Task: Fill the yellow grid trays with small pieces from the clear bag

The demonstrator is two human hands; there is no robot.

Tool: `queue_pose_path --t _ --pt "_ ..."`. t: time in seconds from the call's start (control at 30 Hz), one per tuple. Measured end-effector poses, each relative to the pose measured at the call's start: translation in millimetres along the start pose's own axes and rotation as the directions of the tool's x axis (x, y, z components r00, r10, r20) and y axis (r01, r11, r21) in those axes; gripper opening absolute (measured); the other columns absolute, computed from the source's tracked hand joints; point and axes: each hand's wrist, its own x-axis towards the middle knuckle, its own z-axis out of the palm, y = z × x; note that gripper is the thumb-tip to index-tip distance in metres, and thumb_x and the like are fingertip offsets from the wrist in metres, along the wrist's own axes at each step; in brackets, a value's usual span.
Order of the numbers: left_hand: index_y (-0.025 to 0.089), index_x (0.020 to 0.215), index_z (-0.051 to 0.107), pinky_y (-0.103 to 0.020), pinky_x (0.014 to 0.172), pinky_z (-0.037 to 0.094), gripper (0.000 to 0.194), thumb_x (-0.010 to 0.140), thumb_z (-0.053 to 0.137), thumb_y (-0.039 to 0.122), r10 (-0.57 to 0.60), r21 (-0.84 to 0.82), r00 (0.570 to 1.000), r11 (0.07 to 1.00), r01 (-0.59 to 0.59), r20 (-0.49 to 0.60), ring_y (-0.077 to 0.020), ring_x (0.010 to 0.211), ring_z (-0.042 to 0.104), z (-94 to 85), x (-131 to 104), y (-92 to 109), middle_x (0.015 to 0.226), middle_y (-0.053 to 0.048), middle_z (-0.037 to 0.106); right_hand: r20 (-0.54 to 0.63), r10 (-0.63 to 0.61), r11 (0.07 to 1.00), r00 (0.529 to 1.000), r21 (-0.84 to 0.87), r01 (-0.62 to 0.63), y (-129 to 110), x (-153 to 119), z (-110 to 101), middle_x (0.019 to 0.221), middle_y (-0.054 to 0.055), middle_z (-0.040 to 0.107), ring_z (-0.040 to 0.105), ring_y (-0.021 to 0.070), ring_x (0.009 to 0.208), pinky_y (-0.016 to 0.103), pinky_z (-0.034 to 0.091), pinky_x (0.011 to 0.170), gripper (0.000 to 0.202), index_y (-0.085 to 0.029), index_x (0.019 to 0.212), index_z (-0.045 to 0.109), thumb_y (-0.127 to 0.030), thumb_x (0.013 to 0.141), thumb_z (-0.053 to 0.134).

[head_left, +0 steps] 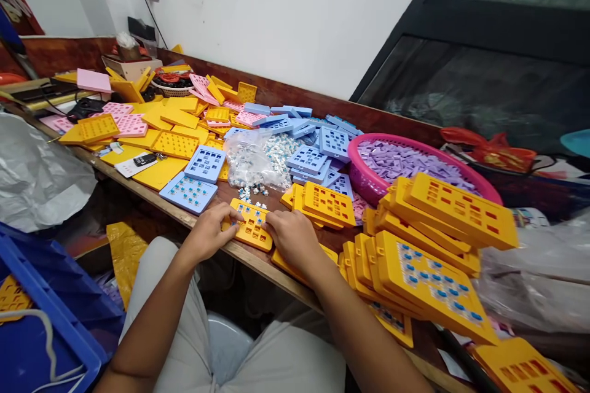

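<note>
— Pale trousers (290,356) fill the foreground, a person's bare forearms reaching over them to a crowded wooden table (251,256). What is being handled?

— One yellow panel (254,232), lying near the table's front edge between the two hands. Blue-and-white pieces sit in its upper openings; several lower ones show no piece.

— And the fingers?

— At the panel's left end, the left hand (208,234) is clamped on it, thumb and forefinger bent onto the surface with a gap between them. Fingers of the right hand (291,237) are bunched together at the opposite end, touching it; whether they pinch a small piece, one cannot tell.

— What surrounds them?

— Just beyond the panel, loose switch-like pieces (253,194) spill before a clear plastic bag (243,159) of more. Light-blue panels (205,163) lie to the left. On the right, a magenta basket (360,171) brims with lavender pieces (405,163), near leaning stacks of yellow panels (426,276). Below the table at left, a blue crate (55,301).
</note>
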Motion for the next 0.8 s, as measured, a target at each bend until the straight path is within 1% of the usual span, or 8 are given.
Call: queue_pose_path --t 0.13,0.27,0.33,0.4,0.5,0.63,0.73,0.8 --pt "0.024 0.096 0.067 -0.031 0.083 0.048 0.010 0.095 0.058 0.022 0.016 0.156 1.000 0.988 -0.013 -0.023 -0.0200 0.094 0.065 -0.1 -8.7 7.9 0.099 -0.003 0.070 0.052 -0.064 0.980 0.997 -0.185 0.072 -19.8 -7.7 -5.3 0.100 0.015 0.072 0.063 0.0256 0.091 0.039 0.034 0.083 0.030 -0.014 0.106 0.070 -0.021 0.104 0.041" --pt "0.025 0.103 0.069 -0.035 0.083 0.044 0.018 0.098 0.052 0.020 0.025 0.480 1.000 0.877 -0.029 0.014 -0.0243 0.098 0.064 4.0 -21.6 27.6 0.099 -0.006 0.072 0.086 -0.102 0.955 0.991 -0.270 0.122 -40.1 -14.9 -7.3 0.095 0.020 0.070 0.061 0.0298 0.089 0.042 0.036 0.080 0.052 -0.011 0.104 0.073 -0.043 0.107 0.034" --pt "0.025 0.105 0.068 -0.038 0.084 0.042 0.018 0.097 0.053 0.020 -0.001 0.572 0.998 0.820 -0.032 0.058 -0.0264 0.098 0.064 7.7 -26.5 38.9 0.101 -0.008 0.073 0.096 -0.111 0.948 0.989 -0.289 0.134 -48.2 -16.1 -6.9 0.092 0.022 0.069 0.060 0.0320 0.088 0.044 0.037 0.079 0.060 -0.010 0.099 0.075 -0.054 0.105 0.034" --pt "0.022 0.104 0.068 -0.041 0.085 0.041 0.018 0.097 0.052 0.019 -0.034 0.625 0.996 0.780 -0.025 0.083 -0.0283 0.097 0.065 12.0 -29.2 48.4 0.102 -0.011 0.073 0.108 -0.116 0.946 0.987 -0.293 0.143 -51.9 -15.6 -8.0 0.090 0.023 0.069 0.061 0.0326 0.087 0.045 0.037 0.079 0.062 -0.010 0.095 0.076 -0.056 0.104 0.035" --pt "0.019 0.101 0.068 -0.042 0.085 0.041 0.023 0.097 0.046 0.013 -0.054 0.666 0.994 0.745 -0.022 0.093 -0.0292 0.094 0.067 18.3 -30.6 56.4 0.100 -0.013 0.073 0.122 -0.125 0.957 0.985 -0.245 0.152 -43.2 -11.8 -16.7 0.090 0.021 0.072 0.064 0.0307 0.086 0.043 0.038 0.082 0.060 -0.012 0.092 0.076 -0.057 0.103 0.038" --pt "0.018 0.100 0.069 -0.041 0.085 0.042 0.026 0.091 0.047 0.007 -0.041 0.659 0.997 0.752 -0.013 0.065 -0.0275 0.088 0.068 23.8 -33.3 58.0 0.098 -0.013 0.073 0.162 -0.071 0.992 0.984 -0.088 0.086 -11.4 2.1 -35.7 0.091 0.013 0.075 0.067 0.0244 0.083 0.034 0.039 0.079 0.056 -0.018 0.089 0.076 -0.058 0.103 0.038" --pt "0.019 0.095 0.069 -0.041 0.084 0.044 0.023 0.091 0.049 0.009 -0.030 0.629 0.999 0.777 0.006 0.028 -0.0271 0.086 0.069 23.2 -36.2 54.4 0.095 -0.013 0.073 0.024 0.007 1.000 1.000 -0.022 -0.006 5.8 19.1 -36.3 0.106 0.008 0.074 0.067 0.0218 0.095 0.029 0.040 0.078 0.044 -0.022 0.108 0.074 -0.038 0.107 0.032" --pt "0.022 0.092 0.068 -0.041 0.083 0.044 0.019 0.096 0.050 0.018 -0.024 0.597 1.000 0.802 0.015 0.006 -0.0269 0.085 0.069 19.2 -36.2 48.9 0.093 -0.011 0.074 -0.047 0.041 0.999 0.998 0.008 -0.040 10.6 30.4 -26.5 0.118 0.006 0.071 0.065 0.0210 0.104 0.028 0.041 0.081 0.037 -0.027 0.125 0.068 -0.028 0.106 0.037"
